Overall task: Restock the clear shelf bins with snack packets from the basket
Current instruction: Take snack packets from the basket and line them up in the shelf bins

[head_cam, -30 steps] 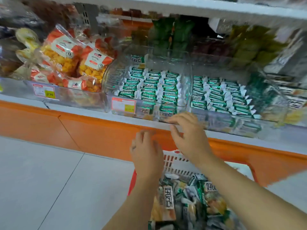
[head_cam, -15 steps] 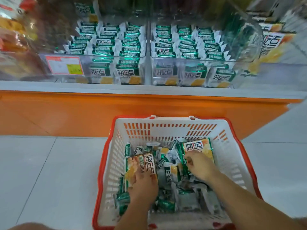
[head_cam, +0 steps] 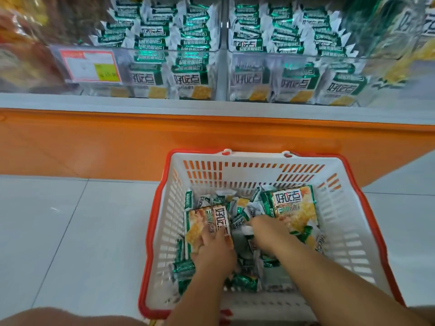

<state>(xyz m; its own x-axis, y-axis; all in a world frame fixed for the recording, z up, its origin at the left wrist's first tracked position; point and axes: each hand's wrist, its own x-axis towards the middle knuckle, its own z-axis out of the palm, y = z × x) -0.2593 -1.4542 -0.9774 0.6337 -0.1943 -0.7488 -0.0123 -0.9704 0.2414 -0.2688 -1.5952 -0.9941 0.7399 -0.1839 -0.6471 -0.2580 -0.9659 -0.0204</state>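
Inside slotted plastic basket (head_cam: 348,231), left grip (head_cam: 215,251), right grip (head_cam: 270,234) holding glossy packets (head_cam: 294,208)

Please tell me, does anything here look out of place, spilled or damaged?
Nothing stands out. The green-and-white snack packets lie in a loose jumble inside the white plastic basket with a red rim, none on the floor. The clear shelf bins hold tidy rows.

好吃点 is printed in large dark characters on the snack packet (head_cam: 292,205) at lower right of centre, sideways on the left packet (head_cam: 207,222) beside it, and on the bin packets (head_cam: 188,78) above. The price label (head_cam: 90,65), upper left, is too blurred to read.
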